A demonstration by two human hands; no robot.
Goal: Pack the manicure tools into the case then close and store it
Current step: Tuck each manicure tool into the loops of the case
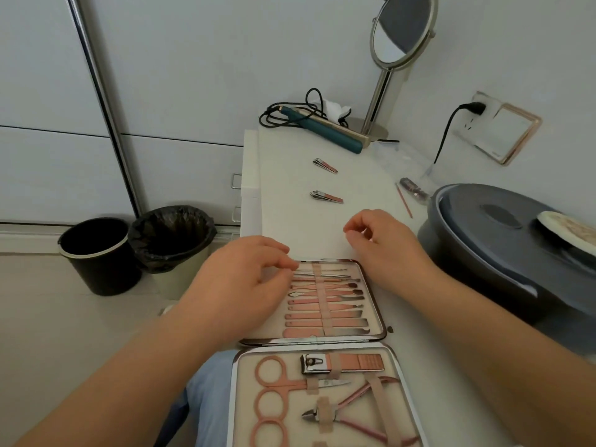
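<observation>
The manicure case (309,341) lies open flat on the white worktop (364,195), low in the middle of the frame. Its far half holds a row of slim rose-gold tools (325,301) under a strap; its near half holds scissors (280,382), a large clipper (342,362) and nippers (348,411).

The left hand (238,285) hovers over the far half's left edge, fingers loosely curled, fingertips by the topmost tools; whether it pinches one I cannot tell. The right hand (380,243) sits just beyond the case's upper right corner, fingers curled inward with nothing visible in them.

Two small nail clippers lie loose further up the worktop, one (326,197) mid-frame, the other (325,165) above it. A thin pink stick (404,201) lies to the right. A teal hair straightener (325,132) and a round mirror (403,30) stand at the top; two bins (135,250) sit on the floor at left.
</observation>
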